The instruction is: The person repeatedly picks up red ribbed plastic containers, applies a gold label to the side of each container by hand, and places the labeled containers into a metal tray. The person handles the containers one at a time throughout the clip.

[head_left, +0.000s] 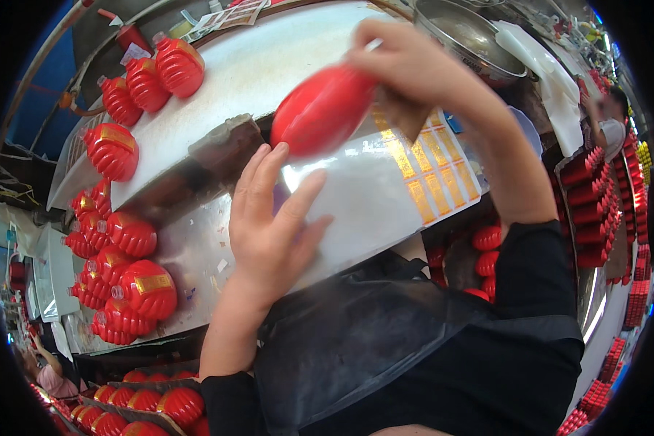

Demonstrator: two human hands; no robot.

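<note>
1. Near, the left hand [272,232] lies flat with fingers apart on the sticker sheet [385,182], pinning it to the counter [269,65].
2. Farther, the right hand [407,65] is clamped on a red bottle [323,109], lifted above the sheet's gold labels.
3. Far left, finished bottles [120,240] lie grouped aside.

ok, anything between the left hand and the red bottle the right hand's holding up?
Nothing visible. The left hand lies flat on the label sheet, fingertips just below the red bottle that the right hand holds above the sheet. Only open air shows in the gap between them.
</note>
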